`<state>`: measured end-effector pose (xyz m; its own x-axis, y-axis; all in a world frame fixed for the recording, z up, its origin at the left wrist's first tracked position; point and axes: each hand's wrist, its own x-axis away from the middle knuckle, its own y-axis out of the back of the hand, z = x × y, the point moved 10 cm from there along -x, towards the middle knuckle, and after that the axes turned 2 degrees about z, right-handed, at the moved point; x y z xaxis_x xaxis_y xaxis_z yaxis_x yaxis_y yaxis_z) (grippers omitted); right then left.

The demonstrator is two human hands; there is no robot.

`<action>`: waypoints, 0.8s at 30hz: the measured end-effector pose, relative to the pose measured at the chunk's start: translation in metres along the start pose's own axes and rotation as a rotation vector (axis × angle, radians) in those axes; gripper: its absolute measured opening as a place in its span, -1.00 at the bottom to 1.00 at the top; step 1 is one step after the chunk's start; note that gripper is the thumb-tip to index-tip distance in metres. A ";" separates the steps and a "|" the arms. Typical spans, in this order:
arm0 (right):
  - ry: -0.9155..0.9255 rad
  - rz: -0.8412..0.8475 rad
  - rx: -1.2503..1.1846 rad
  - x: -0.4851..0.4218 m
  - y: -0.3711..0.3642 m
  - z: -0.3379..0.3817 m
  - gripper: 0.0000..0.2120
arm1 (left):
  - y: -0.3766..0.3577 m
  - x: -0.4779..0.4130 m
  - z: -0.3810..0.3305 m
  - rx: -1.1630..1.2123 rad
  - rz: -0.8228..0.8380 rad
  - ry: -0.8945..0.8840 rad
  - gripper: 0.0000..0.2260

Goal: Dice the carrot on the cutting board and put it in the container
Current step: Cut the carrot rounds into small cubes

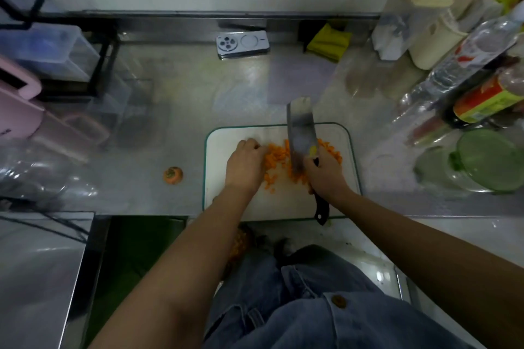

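diced carrot [276, 154] lies heaped on the cutting board [224, 144]. the left hand [245, 164] curls its fingers together over the pile's left edge. the right hand [326, 174] wraps its fingers round the cleaver [302, 133] handle, blade among the pieces.

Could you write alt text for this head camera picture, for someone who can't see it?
Seen from above, a person's right hand grips a cleaver over diced carrot on a white cutting board; the left hand touches the pieces.
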<state>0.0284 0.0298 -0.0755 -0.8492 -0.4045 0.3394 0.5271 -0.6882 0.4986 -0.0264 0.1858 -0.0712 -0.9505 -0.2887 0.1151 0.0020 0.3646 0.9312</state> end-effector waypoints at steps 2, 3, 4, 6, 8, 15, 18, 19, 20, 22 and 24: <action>-0.007 0.004 -0.024 0.000 0.002 -0.002 -0.75 | -0.010 -0.010 -0.015 -0.114 0.095 -0.115 -0.71; -0.002 0.010 -0.037 0.000 0.001 -0.002 -0.75 | -0.014 -0.013 -0.019 -0.160 0.133 -0.150 -0.72; 0.003 0.018 -0.046 0.000 0.001 -0.002 -0.76 | -0.015 -0.016 -0.022 -0.195 0.158 -0.169 -0.73; 0.006 0.029 -0.064 -0.001 0.001 -0.001 -0.72 | -0.016 -0.020 -0.025 -0.233 0.181 -0.191 -0.74; 0.014 0.045 -0.076 -0.002 0.001 0.001 -0.68 | -0.016 -0.023 -0.025 -0.237 0.209 -0.192 -0.75; 0.065 0.044 -0.030 -0.007 0.005 0.010 -0.79 | -0.019 -0.030 -0.020 -0.265 0.265 -0.144 -0.72; 0.045 0.057 -0.028 -0.009 0.003 0.006 -0.80 | -0.021 -0.032 -0.016 -0.272 0.285 -0.112 -0.72; 0.032 0.067 -0.035 -0.009 0.001 0.004 -0.79 | -0.021 -0.032 -0.015 -0.267 0.290 -0.105 -0.72; 0.023 0.077 -0.039 -0.010 0.000 0.002 -0.79 | -0.022 -0.033 -0.016 -0.261 0.296 -0.104 -0.71; 0.019 0.096 -0.048 -0.010 -0.004 0.000 -0.78 | -0.024 -0.032 -0.017 -0.249 0.308 -0.107 -0.71; 0.026 0.106 -0.052 -0.010 -0.005 0.000 -0.79 | -0.025 -0.032 -0.018 -0.249 0.311 -0.106 -0.69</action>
<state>0.0343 0.0371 -0.0812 -0.7898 -0.4917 0.3666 0.6120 -0.6710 0.4185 0.0098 0.1697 -0.0918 -0.9195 -0.1012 0.3799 0.3568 0.1913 0.9144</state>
